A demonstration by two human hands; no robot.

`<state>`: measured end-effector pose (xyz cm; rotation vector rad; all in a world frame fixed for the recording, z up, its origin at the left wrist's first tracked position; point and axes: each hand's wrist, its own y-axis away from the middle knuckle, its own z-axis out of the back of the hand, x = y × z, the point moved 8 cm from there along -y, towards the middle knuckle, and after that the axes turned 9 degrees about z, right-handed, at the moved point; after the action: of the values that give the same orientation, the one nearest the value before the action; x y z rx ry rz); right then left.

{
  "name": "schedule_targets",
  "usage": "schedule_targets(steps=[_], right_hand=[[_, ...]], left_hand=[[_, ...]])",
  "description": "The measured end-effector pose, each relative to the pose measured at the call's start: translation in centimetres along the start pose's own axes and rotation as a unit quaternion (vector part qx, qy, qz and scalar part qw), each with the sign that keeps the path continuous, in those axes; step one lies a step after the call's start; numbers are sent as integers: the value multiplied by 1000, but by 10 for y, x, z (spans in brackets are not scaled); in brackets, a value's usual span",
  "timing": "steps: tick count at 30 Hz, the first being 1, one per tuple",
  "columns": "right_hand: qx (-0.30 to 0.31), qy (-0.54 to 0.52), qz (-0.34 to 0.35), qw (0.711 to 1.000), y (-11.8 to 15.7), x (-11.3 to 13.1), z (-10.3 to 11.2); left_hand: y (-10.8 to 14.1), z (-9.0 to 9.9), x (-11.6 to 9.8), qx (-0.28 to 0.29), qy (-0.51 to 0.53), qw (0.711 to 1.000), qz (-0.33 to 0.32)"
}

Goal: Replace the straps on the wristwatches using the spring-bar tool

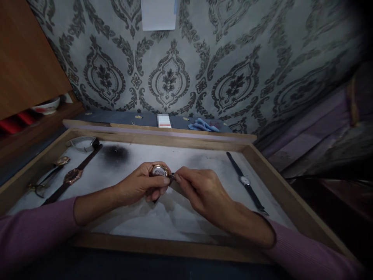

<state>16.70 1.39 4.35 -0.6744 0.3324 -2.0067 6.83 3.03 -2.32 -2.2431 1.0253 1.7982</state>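
My left hand (145, 182) is closed around a wristwatch (159, 171) with a gold-coloured rim, held above the white floor of a shallow wooden tray (163, 242). The watch's shiny round back appears to face up, and my left thumb presses along its lower edge. A dark end, probably of its strap, pokes out under the left fingers. Right beside the watch, my right hand (201, 186) pinches something small and dark against the case's right side. Whether that is the strap's end or a tool is too small to tell.
A brown-strapped watch (72, 176), a small gold watch (62, 160) and a grey strap (83, 144) lie at the tray's left. On the right lies a dark-strapped watch (245, 181). Behind the tray is a blue cloth (203, 125); a patterned wall (169, 77) rises beyond.
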Motion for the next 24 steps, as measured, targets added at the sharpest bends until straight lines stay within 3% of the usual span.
schedule_targets(steps=[24], right_hand=[[0, -16, -12, 1000, -1, -2, -1]], left_hand=[[-1, 1, 1, 7, 18, 1000, -14]])
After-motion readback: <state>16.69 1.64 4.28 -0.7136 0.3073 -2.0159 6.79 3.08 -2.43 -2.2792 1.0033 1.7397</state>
